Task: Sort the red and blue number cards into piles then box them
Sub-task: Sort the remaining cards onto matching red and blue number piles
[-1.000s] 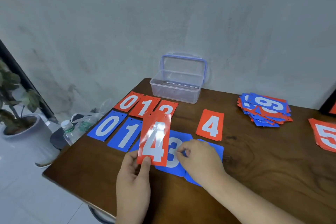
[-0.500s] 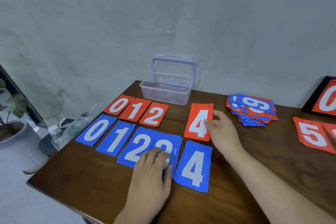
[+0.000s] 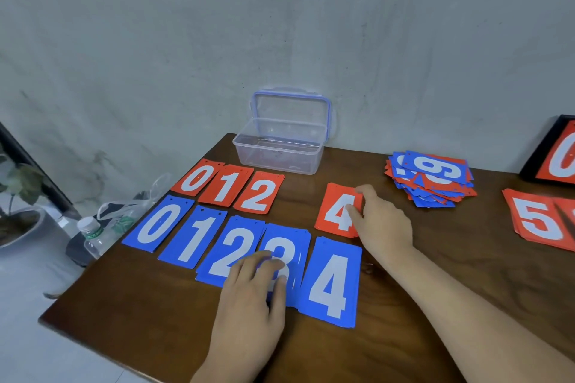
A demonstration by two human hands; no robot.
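L hand (image 3: 249, 305) lies flat, fingers straight, pressing blue 3 pile (image 3: 289, 242), prob. to square it betw. blue 2 pile (image 3: 231, 246) and blue 4 pile (image 3: 333, 283). R hand (image 3: 384, 221) has thumb on red 4 card (image 3: 334, 211), fingers curled over its far edge. Looks like a pinch, but edge is hidden. Card sits above blue 4, w/ a gap likely for red 3s. Unsorted stack (image 3: 432, 177) and clear box (image 3: 280, 155), lid up, sit at back of dark wood table (image 3: 435, 274). Grey wall behind; bottle (image 3: 91, 235) on floor at left.

Back row of cards, white numerals: red 0 (image 3: 198, 178), red 1 (image 3: 228, 188), red 2 (image 3: 259, 196), red 4 (image 3: 334, 211). Front row: blue 0 (image 3: 157, 224), blue 1 (image 3: 194, 236), blue 2 (image 3: 231, 250), blue 3 (image 3: 287, 246), blue 4 (image 3: 331, 281). Far right: red 5 (image 3: 533, 221). Mixed pile (image 3: 435, 196), top card (image 3: 435, 168): 9 or 6.
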